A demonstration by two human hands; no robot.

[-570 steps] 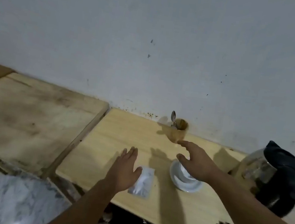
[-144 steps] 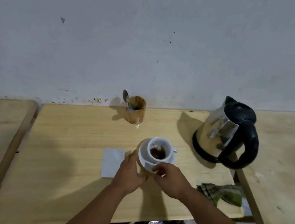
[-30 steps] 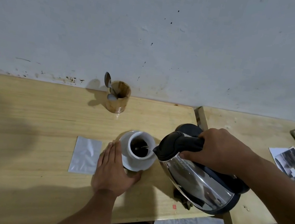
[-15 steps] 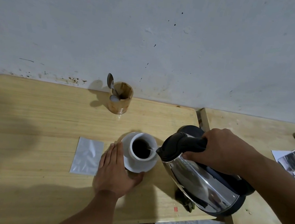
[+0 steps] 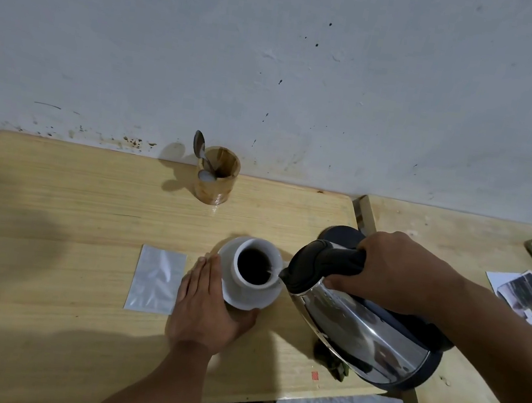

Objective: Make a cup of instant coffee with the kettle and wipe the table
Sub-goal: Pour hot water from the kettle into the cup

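Two hands, one kettle [image 5: 366, 328], one cup [image 5: 255, 264] on one saucer [image 5: 246, 297], one packet [image 5: 156, 280], one spoon [image 5: 200, 151] in one wooden holder [image 5: 215, 184], two tables

Cup [image 5: 255, 264] stands on saucer [image 5: 246, 292], near the centre of the table [image 5: 52, 205]. Sachet [image 5: 156, 279] lies flat at the saucer's 9 o'clock, apart from it. Left hand [image 5: 206, 309] rests between sachet and saucer, touching the saucer at its 7 o'clock. Holder [image 5: 217, 175] with spoon [image 5: 201, 154] in it stands at 11 o'clock, by the wall. Kettle [image 5: 364, 321], tilted, is at the cup's 3 o'clock, spout at the cup rim; right hand [image 5: 398, 271] is on its handle. A second table [image 5: 441, 232] adjoins at 3 o'clock.
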